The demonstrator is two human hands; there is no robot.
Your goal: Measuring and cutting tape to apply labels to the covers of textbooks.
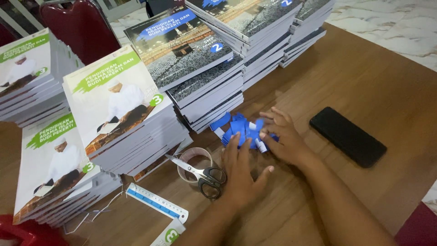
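- My left hand (243,171) lies flat on the brown wooden table (364,82), palm down, fingers spread wide and holding nothing, the fingertips touching the near edge of the pile of blue paper slips (241,130).
- My right hand (282,136) is on the right side of that pile, fingers spread and curved over the slips, resting on them; I cannot tell whether any slip is pinched between the fingers.
- The pile sits in the middle of the table: small blue pieces with white undersides, jumbled together, a couple rolled into little tubes.
- Just left of the pile is a roll of clear tape (195,164), lying flat.
- Across the tape roll lie the scissors (200,173), black handles pointing towards me, blades shut and angled away to the left.
- Further left of the pile, nearer to me, a white ruler with a blue stripe (157,202) lies slanted on the table.
- Right of the pile, well apart from it, a black phone (348,136) lies face down or dark.
- Behind the pile, touching its far edge, stands a stack of books with dark photo covers (200,68).
- Left of the pile are stacks of white-and-green books (118,109), several of them side by side.
- Beyond those stacks, far from the pile, I see a dark red chair (82,25).
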